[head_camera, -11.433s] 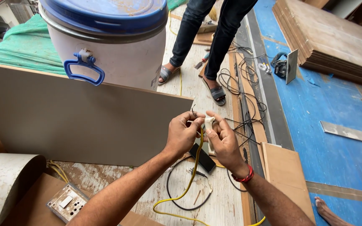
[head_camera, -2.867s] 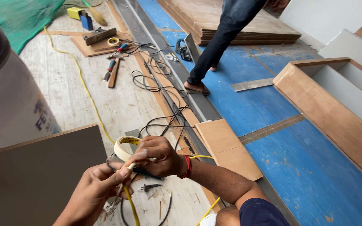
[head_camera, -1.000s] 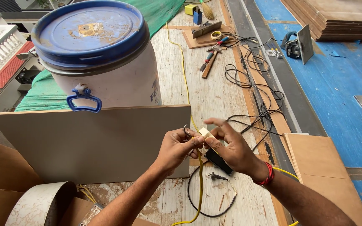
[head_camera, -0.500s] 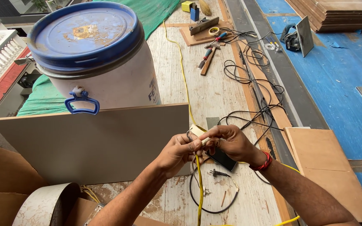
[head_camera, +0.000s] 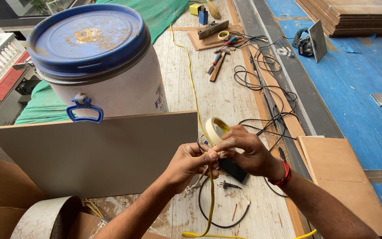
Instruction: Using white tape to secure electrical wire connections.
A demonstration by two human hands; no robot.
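At the upper left of the frame stands a big white drum (head_camera: pixel 111 88) with a blue lid (head_camera: pixel 87 37), a blue handle (head_camera: pixel 85 113) hanging at its front and a strip of dark lettering on its right flank, too cut off to tell more; behind it lies green netting (head_camera: pixel 40 104). In front of the drum a plain grey-beige board (head_camera: pixel 98 155) stands on edge across the left half, and brown cardboard (head_camera: pixel 1 194) fills the lower left corner. Just right of centre, the left hand (head_camera: pixel 190 163) has its fingers pinched together on a yellow cable (head_camera: pixel 210 194) that runs down to the bottom edge and up the frame toward the top. Touching it, the right hand (head_camera: pixel 248 152), a red band (head_camera: pixel 283 175) at its wrist, is closed around a roll of pale cream tape (head_camera: pixel 215 130), held on edge just above both hands. Beneath them a black phone (head_camera: pixel 231 169) and a loop of black wire (head_camera: pixel 219 212) lie on the surface (head_camera: pixel 226 97), which is pale, worn wood planking. Further up the frame lie hand tools (head_camera: pixel 217 66) and tangled black cords (head_camera: pixel 261 79). To the right lies a brown board (head_camera: pixel 341 177), then a blue floor (head_camera: pixel 368 115) with stacked plywood (head_camera: pixel 354 17) at the upper right
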